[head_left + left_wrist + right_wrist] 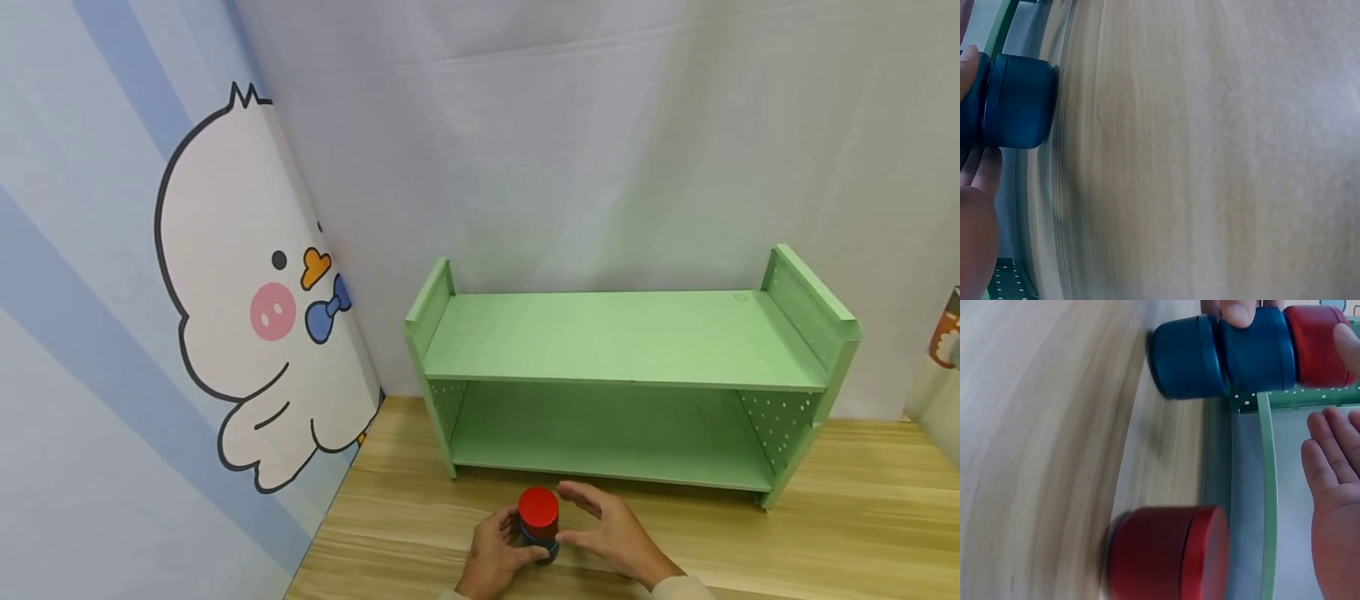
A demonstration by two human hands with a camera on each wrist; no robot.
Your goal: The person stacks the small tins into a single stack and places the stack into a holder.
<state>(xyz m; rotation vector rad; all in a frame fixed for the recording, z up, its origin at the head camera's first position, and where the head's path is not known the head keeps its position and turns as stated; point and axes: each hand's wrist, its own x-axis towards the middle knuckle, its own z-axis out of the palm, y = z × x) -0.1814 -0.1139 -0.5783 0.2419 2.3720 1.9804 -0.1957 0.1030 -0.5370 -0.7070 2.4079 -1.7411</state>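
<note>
Three round tins stand stacked on the wooden table, a red tin (538,507) on top of an upper blue tin (1257,353) and a lower blue tin (1185,359). My left hand (491,552) grips the upper blue tin, thumb across its front and fingers around the far side. On the right of the stack, my right hand (611,533) is spread with thumb and fingers apart, the thumb close by the top red tin. A second red tin (1169,556) sits on the table right of the stack, seen only in the right wrist view.
A green two-tier shelf (615,342) stands behind the stack, close to the grey wall cloth (540,167). Along the left rises a cloth with a cartoon bird (232,250). Part of a printed picture (947,337) shows at the far right edge.
</note>
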